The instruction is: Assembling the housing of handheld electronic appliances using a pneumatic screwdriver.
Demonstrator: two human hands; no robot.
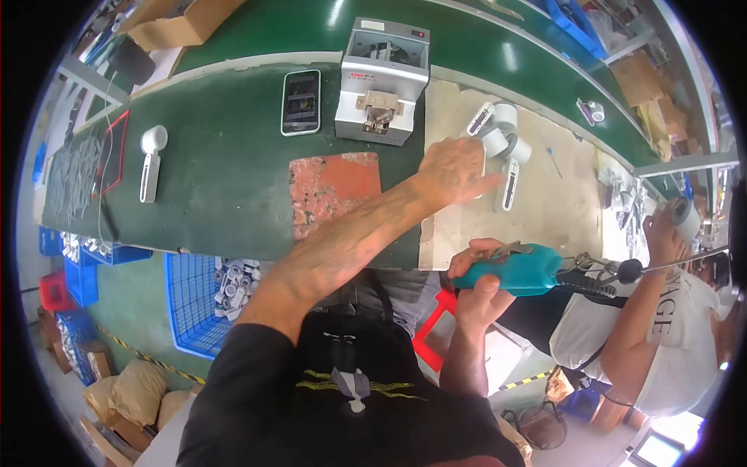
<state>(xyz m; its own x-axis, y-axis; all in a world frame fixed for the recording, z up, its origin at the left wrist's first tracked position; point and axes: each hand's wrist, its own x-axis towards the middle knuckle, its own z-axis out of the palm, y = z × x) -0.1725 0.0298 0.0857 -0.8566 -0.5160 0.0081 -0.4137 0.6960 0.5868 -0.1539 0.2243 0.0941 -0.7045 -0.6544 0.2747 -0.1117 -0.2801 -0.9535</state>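
Head view: workshop, green workbench (218,206) across upper frame, beige sheet (545,226) right of centre. Left hand (454,170), upper right of centre, at white gadgets (509,187); fingers partly hidden, cannot tell whether gripping. Right hand (476,305) wrapped round teal power tool (517,270), right of centre. Grey machine (381,87), upper centre.
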